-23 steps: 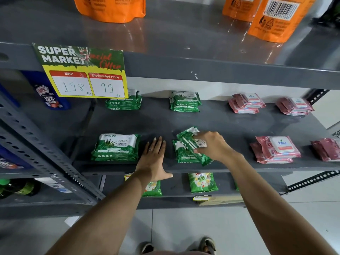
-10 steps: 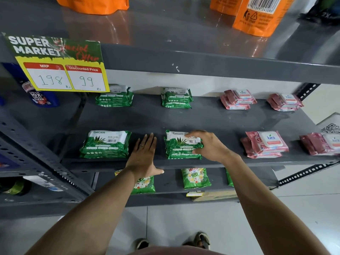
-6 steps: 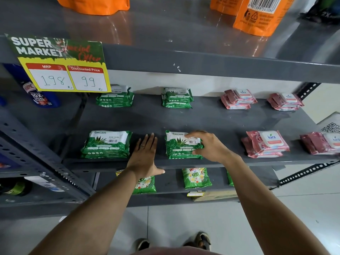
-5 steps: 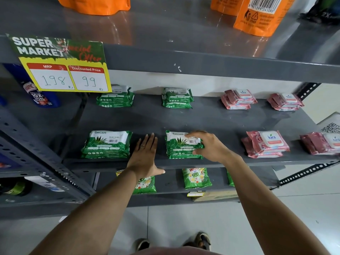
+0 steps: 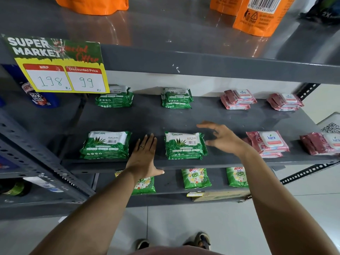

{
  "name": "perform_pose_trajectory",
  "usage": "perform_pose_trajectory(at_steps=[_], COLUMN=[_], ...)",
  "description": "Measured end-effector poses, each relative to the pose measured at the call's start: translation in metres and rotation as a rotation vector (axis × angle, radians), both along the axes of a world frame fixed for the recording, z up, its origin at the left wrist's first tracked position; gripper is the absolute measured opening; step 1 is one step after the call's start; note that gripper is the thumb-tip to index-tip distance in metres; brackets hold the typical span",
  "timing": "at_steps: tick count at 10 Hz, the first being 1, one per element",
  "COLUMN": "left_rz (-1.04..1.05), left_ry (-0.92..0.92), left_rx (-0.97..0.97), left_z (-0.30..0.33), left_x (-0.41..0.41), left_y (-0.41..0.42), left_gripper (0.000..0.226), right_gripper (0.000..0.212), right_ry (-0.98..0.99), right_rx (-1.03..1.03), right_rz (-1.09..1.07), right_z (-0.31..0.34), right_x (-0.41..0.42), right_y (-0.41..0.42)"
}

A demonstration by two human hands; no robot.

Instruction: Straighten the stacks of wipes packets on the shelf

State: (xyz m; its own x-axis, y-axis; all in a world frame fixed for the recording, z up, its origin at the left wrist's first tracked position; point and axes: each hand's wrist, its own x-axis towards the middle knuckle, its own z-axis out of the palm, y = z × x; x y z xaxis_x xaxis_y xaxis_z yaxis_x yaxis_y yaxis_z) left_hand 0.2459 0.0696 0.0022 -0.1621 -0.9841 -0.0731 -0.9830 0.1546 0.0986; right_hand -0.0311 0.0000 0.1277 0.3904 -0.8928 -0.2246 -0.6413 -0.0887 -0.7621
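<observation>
The grey shelf [image 5: 184, 118] holds stacks of wipes packets. A green front-middle stack [image 5: 184, 146] lies squared up, with another green front-left stack [image 5: 106, 145] beside it. My left hand [image 5: 144, 155] rests flat on the shelf between these two, fingers together, holding nothing. My right hand [image 5: 220, 138] hovers just right of the middle stack, fingers spread, not touching it. Two green stacks [image 5: 115, 97] [image 5: 176, 98] sit at the back. Pink stacks lie on the right: front [image 5: 267, 144], far-right front [image 5: 322, 143], and back [image 5: 237, 99] [image 5: 285, 101]. The front pink stack looks skewed.
A price sign [image 5: 58, 65] hangs from the upper shelf edge at left. Orange pouches [image 5: 257, 17] stand on the top shelf. Green detergent packs [image 5: 196, 178] lie on the shelf below. A slotted metal upright [image 5: 36, 159] slants across the left side.
My right hand laid the top green packet flat on the middle stack, then let go and drew back to the right with fingers spread. My left hand stayed in place.
</observation>
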Motion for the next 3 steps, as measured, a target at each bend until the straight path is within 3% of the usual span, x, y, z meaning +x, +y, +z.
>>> perform_pose_trajectory(at_steps=[2, 3], left_rz=[0.006, 0.001], left_ry=[0.0, -0.008], left_rx=[0.026, 0.032], left_z=[0.003, 0.004], left_x=[-0.001, -0.001], left_y=[0.001, 0.001], left_gripper=[0.13, 0.13], right_gripper=[0.087, 0.088], right_ry=[0.18, 0.173], right_rx=[0.065, 0.053], right_rz=[0.166, 0.149], right_z=[-0.016, -0.016], right_x=[0.018, 0.019], right_y=[0.006, 0.006])
